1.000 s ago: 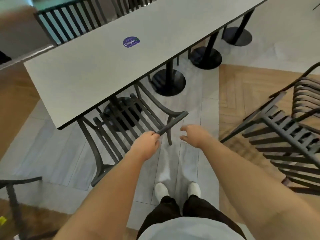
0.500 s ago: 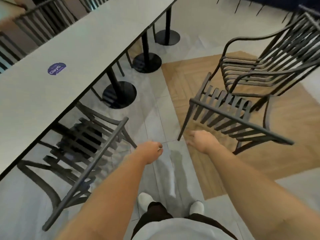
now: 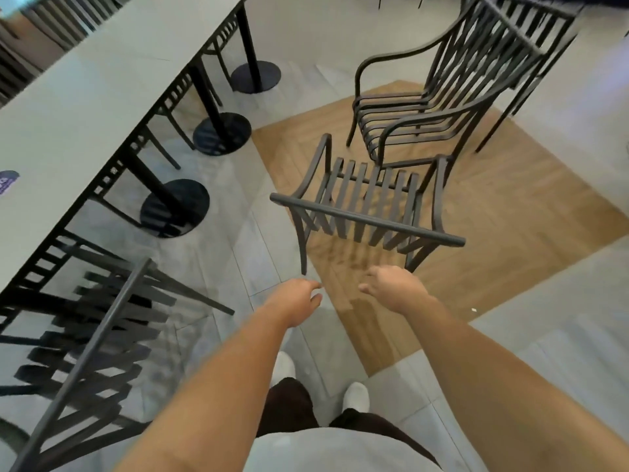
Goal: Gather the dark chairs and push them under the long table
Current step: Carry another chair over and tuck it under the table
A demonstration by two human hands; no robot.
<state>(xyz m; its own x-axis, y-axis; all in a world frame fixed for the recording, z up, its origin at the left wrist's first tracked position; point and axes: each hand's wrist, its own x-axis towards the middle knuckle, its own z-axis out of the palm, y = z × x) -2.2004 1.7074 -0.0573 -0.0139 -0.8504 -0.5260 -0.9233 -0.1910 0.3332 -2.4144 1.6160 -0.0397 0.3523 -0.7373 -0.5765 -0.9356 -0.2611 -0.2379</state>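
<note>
My left hand (image 3: 295,300) hangs in the lower middle of the frame with its fingers loosely bent, holding nothing, and my right hand (image 3: 391,287) sits just beside it, fingers relaxed and pointing left, also empty. Both are near the top rail of the near chair (image 3: 367,218), which stands in the middle of the frame with its slatted back toward me; neither hand touches it. That chair rests on a wood-patterned patch of floor (image 3: 510,212), well apart from the long surface (image 3: 85,107) that runs diagonally across the upper left. Just behind it, in the upper right, stands a second chair (image 3: 418,110) with curved armrests, its seat facing left, and the two look close enough to overlap in this view; I cannot tell if they touch. A further dark frame behind that one, at the top right edge, is too blurred to make out. At the lower left, a third chair (image 3: 92,335) is tucked partly under the surface, its top rail slanting toward the bottom left corner. Round black bases (image 3: 175,207) of the pedestals stand in a row on the grey tiles under the surface's edge. My white shoes (image 3: 355,396) show at the bottom centre, on the tiles.
</note>
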